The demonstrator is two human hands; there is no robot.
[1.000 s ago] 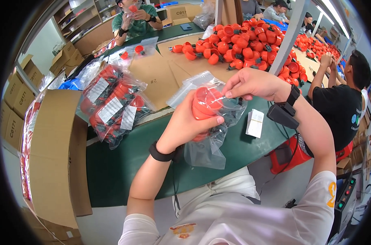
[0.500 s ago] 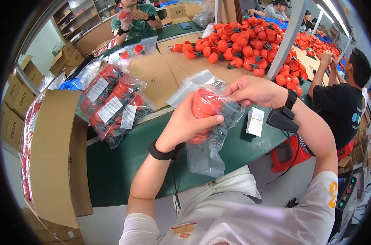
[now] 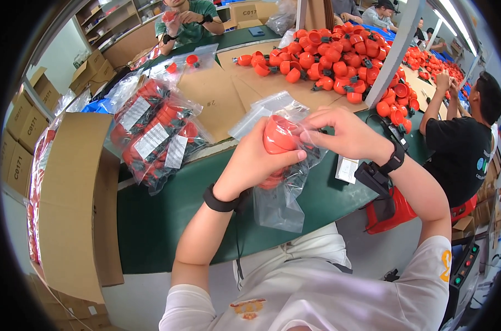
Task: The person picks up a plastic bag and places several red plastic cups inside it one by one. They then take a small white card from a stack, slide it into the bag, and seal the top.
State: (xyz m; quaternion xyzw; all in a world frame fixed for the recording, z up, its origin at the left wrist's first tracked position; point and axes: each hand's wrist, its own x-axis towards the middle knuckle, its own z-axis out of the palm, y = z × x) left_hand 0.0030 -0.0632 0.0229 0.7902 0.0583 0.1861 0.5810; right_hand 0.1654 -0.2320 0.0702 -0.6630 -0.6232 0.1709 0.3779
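My left hand point(image 3: 253, 157) is wrapped round a clear plastic bag point(image 3: 278, 212) with several red plastic cups point(image 3: 280, 135) stacked inside, its thumb lying across the front. Dark fittings show through the film on the cups' right side. There my right hand point(image 3: 347, 132) pinches the bag, fingers bent; the tips are partly hidden. Below the left hand the bag's lower end hangs loose. Just beyond the hands lie flat clear bags point(image 3: 250, 121). A small stack of white paper slips point(image 3: 347, 169) rests beneath my right wrist, partly covered by it.
Filled bags of red cups with white labels point(image 3: 151, 138) lie to the left, beside an open carton point(image 3: 68, 204). A large heap of red cups point(image 3: 333, 60) spreads on cardboard point(image 3: 206, 105), near a slanted metal post point(image 3: 396, 52). Co-workers sit across the table and at the right point(image 3: 462, 143).
My right hand has come slightly left and inward along the bag, its fingers more bent. The left hand keeps its hold. The whole view has shifted a little.
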